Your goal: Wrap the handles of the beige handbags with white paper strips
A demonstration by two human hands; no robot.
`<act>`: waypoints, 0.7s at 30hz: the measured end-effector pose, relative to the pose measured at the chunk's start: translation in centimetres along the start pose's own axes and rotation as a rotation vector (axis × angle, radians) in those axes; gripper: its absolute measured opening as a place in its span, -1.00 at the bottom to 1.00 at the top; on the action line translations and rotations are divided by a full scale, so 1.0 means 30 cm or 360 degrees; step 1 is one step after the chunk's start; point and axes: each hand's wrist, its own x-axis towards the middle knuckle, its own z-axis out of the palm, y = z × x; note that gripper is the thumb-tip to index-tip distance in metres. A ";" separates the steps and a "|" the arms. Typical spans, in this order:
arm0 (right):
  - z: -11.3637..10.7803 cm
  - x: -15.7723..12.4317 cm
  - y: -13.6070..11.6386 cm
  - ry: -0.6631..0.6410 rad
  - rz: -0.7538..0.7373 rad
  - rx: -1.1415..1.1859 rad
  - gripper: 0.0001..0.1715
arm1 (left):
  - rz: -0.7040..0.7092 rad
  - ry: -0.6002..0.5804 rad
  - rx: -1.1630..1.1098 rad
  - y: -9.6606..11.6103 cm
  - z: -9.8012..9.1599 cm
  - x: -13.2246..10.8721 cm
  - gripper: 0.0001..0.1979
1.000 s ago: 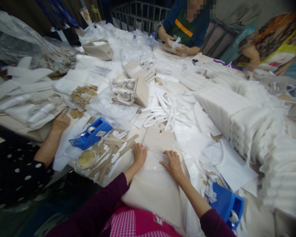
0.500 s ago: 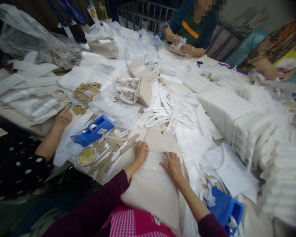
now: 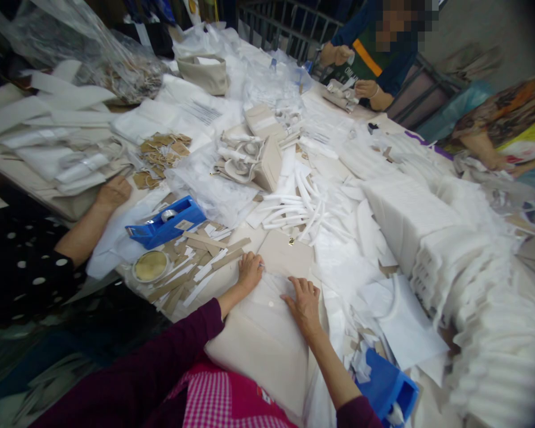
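Note:
A beige handbag lies flat before me, its flap folded away toward the far side with a gold clasp at its tip. A thin, translucent white sheet covers the part just below the flap. At the left side of the bag, my left hand is closed, its fingertips pinching the sheet's edge. My right hand rests on the right part of the sheet, thumb spread away from bent fingers. A small pale round spot shows between the hands.
Left are a blue tape dispenser, a round tin and cardboard strips. White foam tubes lie beyond the bag. Stacked white padding and another dispenser stand right. Co-workers' hands are at the left and far side.
The whole view has shifted slightly. Both my hands stay at nearly the same places on the bag and sheet. The far co-worker's hands have moved apart, one raised.

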 end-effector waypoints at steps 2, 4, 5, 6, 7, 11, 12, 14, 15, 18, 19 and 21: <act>-0.001 -0.001 -0.003 0.0014 -0.0019 -0.0005 -0.53 | 0.0004 0.0073 -0.0053 -0.004 -0.004 -0.002 -0.94; -0.001 -0.001 -0.008 0.0033 -0.0044 -0.0034 -0.52 | 0.0000 0.0149 -0.0109 -0.010 -0.009 -0.002 -0.92; 0.000 -0.002 -0.010 0.0037 -0.0060 -0.0059 -0.51 | -0.0006 0.0181 -0.0134 -0.013 -0.011 -0.001 -0.91; 0.000 -0.003 -0.012 0.0036 -0.0078 -0.0087 -0.52 | -0.0014 0.0206 -0.0157 -0.016 -0.013 0.000 -0.90; 0.001 -0.004 -0.014 0.0030 -0.0097 -0.0115 -0.52 | -0.0025 0.0226 -0.0176 -0.017 -0.015 0.000 -0.90; 0.003 -0.007 -0.017 -0.0008 -0.0136 -0.0190 -0.57 | -0.0119 0.0384 -0.0165 0.007 -0.034 -0.017 -0.80; 0.003 -0.007 -0.017 -0.0015 -0.0133 -0.0205 -0.57 | -0.0086 0.0406 -0.0131 0.020 -0.041 -0.025 -0.74; 0.003 -0.005 -0.018 -0.0025 -0.0119 -0.0230 -0.56 | 0.0159 0.0277 -0.0031 0.048 -0.058 -0.045 -0.70; 0.004 -0.003 -0.018 -0.0031 -0.0116 -0.0241 -0.55 | 0.0342 0.0136 0.0033 0.061 -0.064 -0.053 -0.73; 0.009 0.005 -0.017 -0.0076 -0.0148 -0.0251 -0.56 | 0.0715 -0.0210 0.0223 0.083 -0.074 -0.072 -0.83; 0.013 0.009 -0.016 -0.0099 -0.0168 -0.0248 -0.57 | 0.0741 -0.0233 0.0276 0.085 -0.073 -0.075 -0.80; 0.022 0.019 -0.013 -0.0144 -0.0187 -0.0237 -0.61 | 0.0719 -0.0207 0.0352 0.083 -0.070 -0.076 -0.73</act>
